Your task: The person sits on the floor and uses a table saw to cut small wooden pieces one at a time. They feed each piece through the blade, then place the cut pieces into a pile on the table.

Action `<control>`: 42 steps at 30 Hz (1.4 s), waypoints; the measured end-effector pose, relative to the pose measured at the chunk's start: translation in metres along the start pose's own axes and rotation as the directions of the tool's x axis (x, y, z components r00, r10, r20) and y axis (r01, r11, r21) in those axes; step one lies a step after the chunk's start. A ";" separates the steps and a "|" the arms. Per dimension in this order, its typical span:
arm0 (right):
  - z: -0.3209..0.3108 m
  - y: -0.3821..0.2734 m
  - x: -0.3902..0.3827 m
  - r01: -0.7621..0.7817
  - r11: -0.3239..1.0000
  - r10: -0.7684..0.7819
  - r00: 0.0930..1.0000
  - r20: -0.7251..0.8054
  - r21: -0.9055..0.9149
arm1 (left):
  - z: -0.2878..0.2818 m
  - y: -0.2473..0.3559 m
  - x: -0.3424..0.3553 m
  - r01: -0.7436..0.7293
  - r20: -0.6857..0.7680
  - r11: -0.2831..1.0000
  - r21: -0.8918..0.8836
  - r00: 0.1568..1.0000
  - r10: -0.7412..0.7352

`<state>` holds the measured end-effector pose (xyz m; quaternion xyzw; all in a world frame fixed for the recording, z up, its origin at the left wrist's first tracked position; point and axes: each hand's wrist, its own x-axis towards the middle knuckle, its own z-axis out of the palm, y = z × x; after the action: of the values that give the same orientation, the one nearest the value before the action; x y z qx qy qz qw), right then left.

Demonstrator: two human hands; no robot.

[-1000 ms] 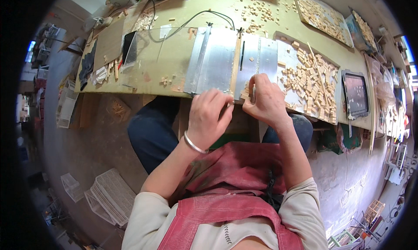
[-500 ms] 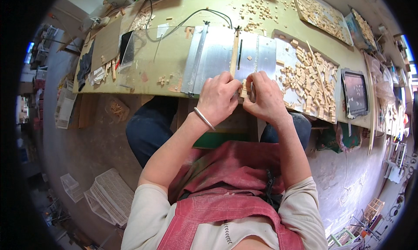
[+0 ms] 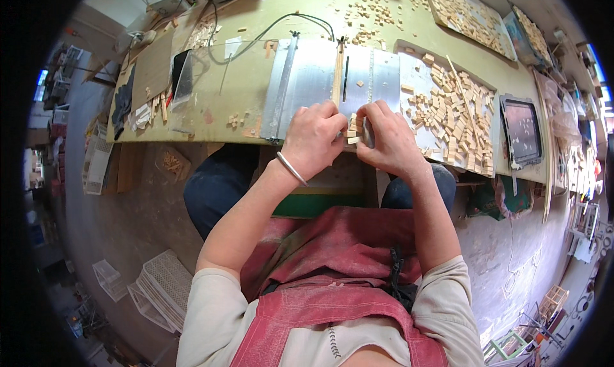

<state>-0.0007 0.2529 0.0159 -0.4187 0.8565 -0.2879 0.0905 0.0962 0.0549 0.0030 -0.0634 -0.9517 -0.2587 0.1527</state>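
Several small wooden blocks (image 3: 352, 128) stand in a short stack at the front edge of a metal plate (image 3: 310, 70), between my two hands. My right hand (image 3: 390, 140) closes thumb and forefinger on them from the right. Curled beside their left side is my left hand (image 3: 313, 138), its fingertips pressed together; what they hold, if anything, is hidden. Ahead of it a narrow wooden strip (image 3: 338, 76) runs along the plate, left of a dark slot (image 3: 346, 78). One loose block (image 3: 360, 83) lies right of that slot.
On the right, a tray (image 3: 414, 70) bears many loose blocks and a thin stick. Beyond it sits a dark-framed shallow tray (image 3: 523, 133). A clear sheet (image 3: 246, 79) and a black cable (image 3: 281, 20) lie left. More blocks (image 3: 371, 15) are scattered at the back.
The view has shifted slightly. My left fingertips have drawn a little away from the blocks, leaving more of the stack showing. My right hand stays at the blocks.
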 end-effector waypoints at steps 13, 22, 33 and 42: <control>0.010 -0.008 -0.003 -0.006 0.999 -0.001 0.990 -0.140 -0.050 | -0.011 0.034 -0.021 0.147 -0.192 0.988 0.038 0.972 -0.137; 0.023 -0.009 -0.003 -0.030 0.999 0.027 0.975 -0.219 -0.011 | 0.009 0.038 -0.022 0.198 -0.270 0.975 0.102 0.949 -0.165; 0.020 -0.003 -0.020 -0.064 0.991 0.085 0.980 -0.178 0.120 | 0.022 0.044 -0.026 0.208 -0.226 0.978 -0.009 0.952 -0.205; 0.005 -0.012 0.000 -0.052 0.998 0.051 0.998 -0.043 -0.042 | 0.016 0.028 -0.027 0.281 -0.184 0.959 -0.033 0.941 -0.283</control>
<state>0.0092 0.2453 0.0183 -0.3923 0.8748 -0.2755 0.0708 0.1228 0.0863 -0.0053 0.0975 -0.9317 -0.2855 0.2025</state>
